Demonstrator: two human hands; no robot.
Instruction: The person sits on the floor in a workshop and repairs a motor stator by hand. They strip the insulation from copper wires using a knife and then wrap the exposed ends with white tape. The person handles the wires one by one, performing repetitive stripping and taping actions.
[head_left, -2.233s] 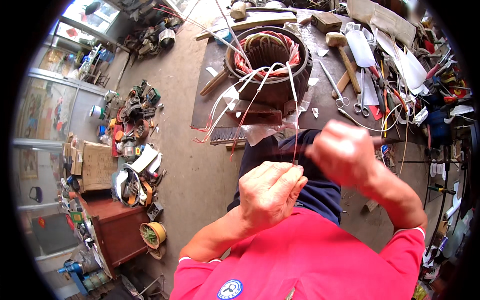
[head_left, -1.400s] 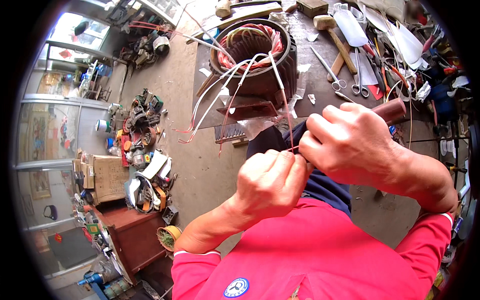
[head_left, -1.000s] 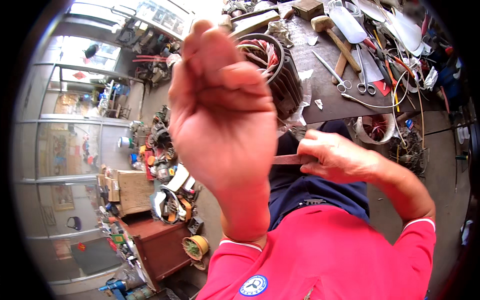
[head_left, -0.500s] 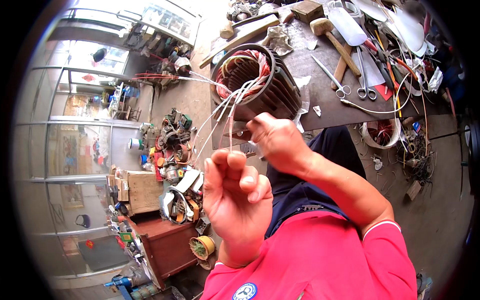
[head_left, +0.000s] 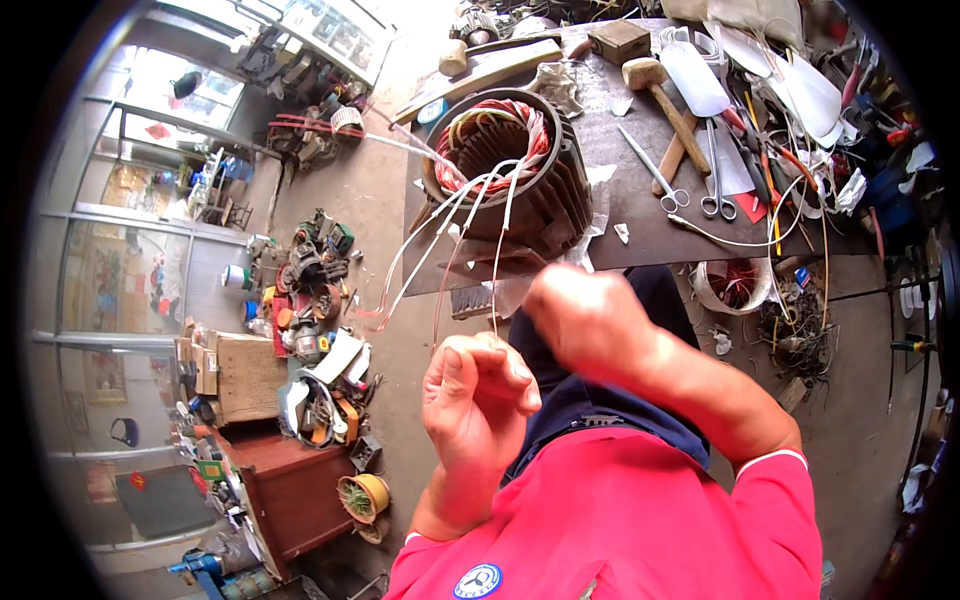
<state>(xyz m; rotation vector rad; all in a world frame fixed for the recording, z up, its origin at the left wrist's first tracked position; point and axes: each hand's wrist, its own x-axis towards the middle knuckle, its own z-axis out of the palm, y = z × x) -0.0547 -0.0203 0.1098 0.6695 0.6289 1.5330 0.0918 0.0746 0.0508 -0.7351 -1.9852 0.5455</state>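
Observation:
A finned motor stator (head_left: 565,200) stands on the workbench, with red-and-white windings (head_left: 535,140) inside and several sleeved leads (head_left: 446,224) hanging over its front. My left hand (head_left: 470,400) is raised below it with curled fingers, pinched on the end of one hanging lead (head_left: 496,275). Just right of that lead is my right hand (head_left: 590,315), blurred and closed; whatever it may hold is hidden.
The workbench (head_left: 615,245) carries scissors (head_left: 678,198), a mallet (head_left: 645,73), a wooden block (head_left: 622,40) and several tools at right. A bucket of wire (head_left: 705,280) sits beneath it. Motor parts, a cardboard box (head_left: 258,380) and a potted plant (head_left: 365,495) line the left.
My left hand swung up across the stator, then came down to the lead end. My right hand left the reddish bar seen earlier, reached toward the leads and has since moved down and right.

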